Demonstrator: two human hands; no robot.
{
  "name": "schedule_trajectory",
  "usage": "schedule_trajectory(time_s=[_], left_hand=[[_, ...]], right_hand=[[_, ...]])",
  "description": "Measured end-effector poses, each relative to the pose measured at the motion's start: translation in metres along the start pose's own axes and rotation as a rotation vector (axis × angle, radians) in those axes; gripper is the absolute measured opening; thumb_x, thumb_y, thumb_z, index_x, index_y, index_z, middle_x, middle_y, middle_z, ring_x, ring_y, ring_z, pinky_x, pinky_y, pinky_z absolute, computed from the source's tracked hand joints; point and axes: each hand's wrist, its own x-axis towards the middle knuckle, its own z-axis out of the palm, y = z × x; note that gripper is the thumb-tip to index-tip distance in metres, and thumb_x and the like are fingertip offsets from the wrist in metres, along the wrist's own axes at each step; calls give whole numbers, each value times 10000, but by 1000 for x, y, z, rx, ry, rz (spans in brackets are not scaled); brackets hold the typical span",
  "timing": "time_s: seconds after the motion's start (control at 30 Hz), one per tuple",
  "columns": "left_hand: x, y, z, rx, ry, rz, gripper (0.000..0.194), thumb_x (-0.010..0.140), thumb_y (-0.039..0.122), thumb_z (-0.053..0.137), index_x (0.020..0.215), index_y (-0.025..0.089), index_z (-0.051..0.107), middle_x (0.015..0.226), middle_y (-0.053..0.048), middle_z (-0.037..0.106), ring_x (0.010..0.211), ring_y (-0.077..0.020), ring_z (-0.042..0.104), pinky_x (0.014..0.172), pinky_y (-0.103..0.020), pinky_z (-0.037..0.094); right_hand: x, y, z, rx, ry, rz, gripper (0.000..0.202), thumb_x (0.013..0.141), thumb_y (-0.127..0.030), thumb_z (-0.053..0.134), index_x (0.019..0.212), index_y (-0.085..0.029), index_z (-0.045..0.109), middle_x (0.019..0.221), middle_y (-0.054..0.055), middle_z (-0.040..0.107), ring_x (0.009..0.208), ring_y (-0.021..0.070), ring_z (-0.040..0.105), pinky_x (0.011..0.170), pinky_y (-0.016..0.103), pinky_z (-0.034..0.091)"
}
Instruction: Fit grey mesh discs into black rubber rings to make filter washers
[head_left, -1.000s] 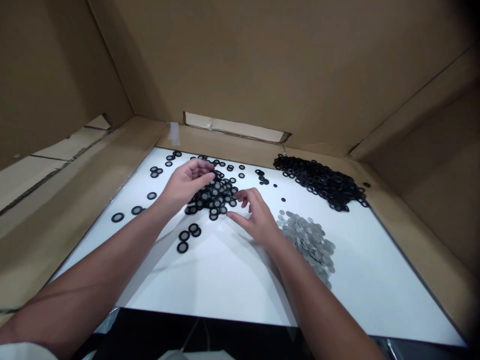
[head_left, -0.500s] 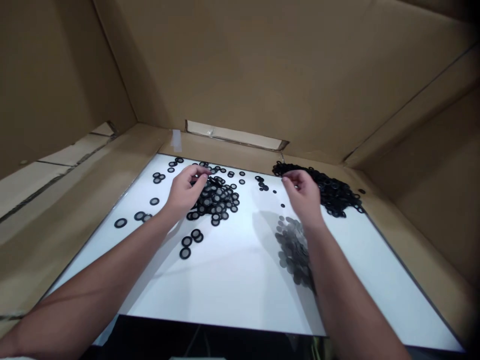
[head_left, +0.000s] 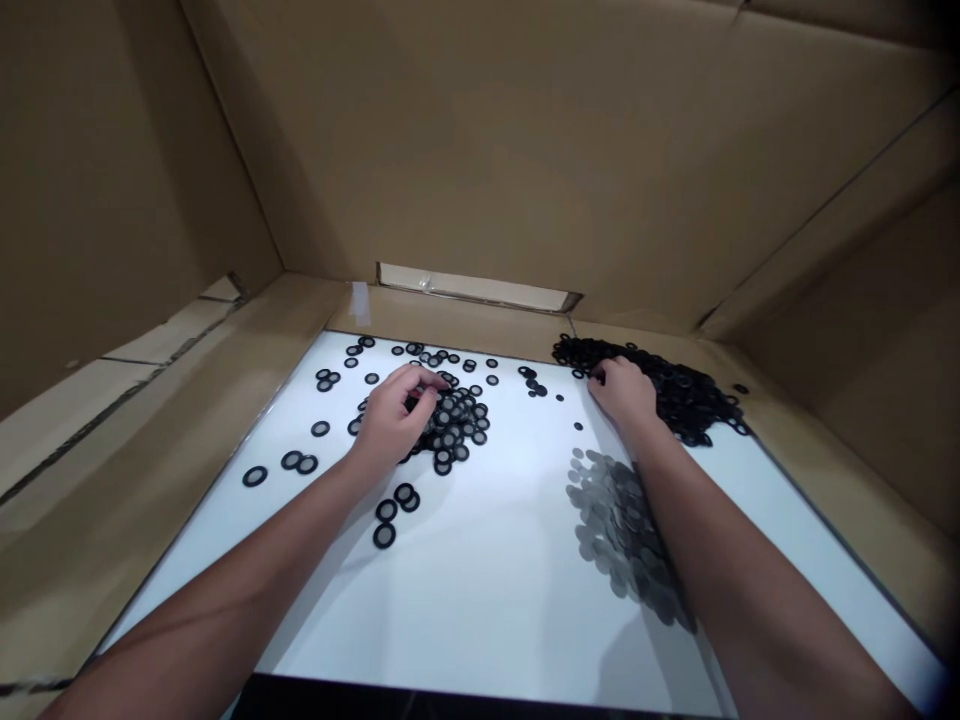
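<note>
My left hand (head_left: pixel 399 412) is closed in a pinch at the left side of a heap of black rings with grey mesh centres (head_left: pixel 456 415); what its fingertips hold, if anything, is too small to make out. At the near edge of a dense pile of plain black rings (head_left: pixel 682 390), my right hand (head_left: pixel 624 390) has its fingers curled down and pressed together. Its fingertips touch the pile, and whatever is between them is hidden. Below the right wrist lies a spread of thin grey mesh discs (head_left: pixel 619 525), partly covered by the forearm.
Cardboard walls (head_left: pixel 480 150) enclose the white work surface (head_left: pixel 472 590). Several mesh-centred rings (head_left: pixel 300 462) lie scattered at the left. A few small dark pieces (head_left: pixel 534 383) sit between the hands. A slot (head_left: pixel 480 287) is cut in the back wall.
My right hand has come down and slightly right, onto the edge of the black ring pile. The left hand stays by the mesh-centred rings. The whole view has shifted slightly.
</note>
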Motion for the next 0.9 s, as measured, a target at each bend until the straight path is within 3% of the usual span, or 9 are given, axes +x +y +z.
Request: schedule_trajectory(time_s=[0.13, 0.23, 0.33, 0.4, 0.47, 0.57, 0.67, 0.77, 0.9], left_hand=[[-2, 1, 0, 2, -18, 5, 139, 911, 200, 504, 911, 215, 642, 1004, -53, 667, 978, -212, 627, 864, -324, 477], [-4, 3, 1, -29, -48, 38, 142, 918, 197, 507, 924, 208, 649, 995, -54, 663, 970, -207, 624, 856, -318, 475], [-10, 6, 8, -99, -184, 74, 168, 927, 225, 525, 1029, 209, 657, 1055, -65, 658, 988, -203, 622, 838, -310, 485], [-15, 9, 15, -185, -323, 68, 285, 925, 272, 557, 1199, 213, 607, 1157, -89, 641, 1004, -203, 626, 804, -301, 501], [-21, 14, 21, -262, -441, 36, 393, 919, 323, 586, 1291, 207, 544, 1189, -106, 643, 992, -197, 637, 775, -288, 508], [-30, 22, 26, -281, -542, 10, 226, 937, 363, 558, 1035, 178, 644, 926, -59, 716, 810, -161, 653, 691, -253, 487], [-33, 28, 24, -259, -555, 30, 241, 936, 344, 547, 785, 173, 623, 704, -3, 683, 642, -122, 594, 602, -223, 431], [-32, 28, 21, -244, -513, 50, 213, 908, 316, 565, 757, 170, 597, 667, 13, 642, 607, -110, 543, 579, -215, 399], [-30, 23, 19, -236, -472, 79, 174, 882, 273, 552, 745, 167, 569, 665, 22, 575, 611, -108, 507, 586, -215, 388]], right_hand=[[-4, 4, -14, 22, 42, -4, 203, 841, -241, 540, 885, -148, 715, 1045, 161, 649, 1010, 311, 564, 834, 412, 412], [-16, -6, -33, 88, 78, -17, 224, 864, -248, 513, 917, -145, 705, 1045, 146, 645, 941, 262, 591, 796, 369, 446], [-45, -39, -58, 235, 88, -132, 202, 882, -245, 505, 943, -174, 684, 1033, 93, 648, 873, 195, 618, 757, 301, 480], [-72, -71, -75, 519, 50, -325, 150, 874, -227, 532, 906, -189, 673, 1012, 75, 644, 873, 189, 623, 706, 288, 486], [-98, -101, -88, 651, -8, -437, 118, 879, -231, 555, 887, -208, 671, 985, 55, 640, 875, 181, 618, 659, 271, 473], [-127, -129, -101, 723, -71, -485, 86, 881, -206, 569, 860, -212, 652, 953, 36, 636, 836, 160, 609, 643, 261, 470], [-145, -123, -107, 682, -126, -439, 119, 935, -252, 527, 932, -223, 642, 957, 36, 638, 847, 164, 616, 651, 268, 490], [-172, -93, -106, 523, -136, -357, 186, 978, -306, 467, 1015, -241, 637, 992, 53, 642, 849, 185, 634, 678, 305, 520], [-234, -52, -90, 200, -29, -387, 230, 953, -291, 508, 1114, -224, 657, 1196, 127, 617, 1069, 291, 619, 861, 441, 532]])
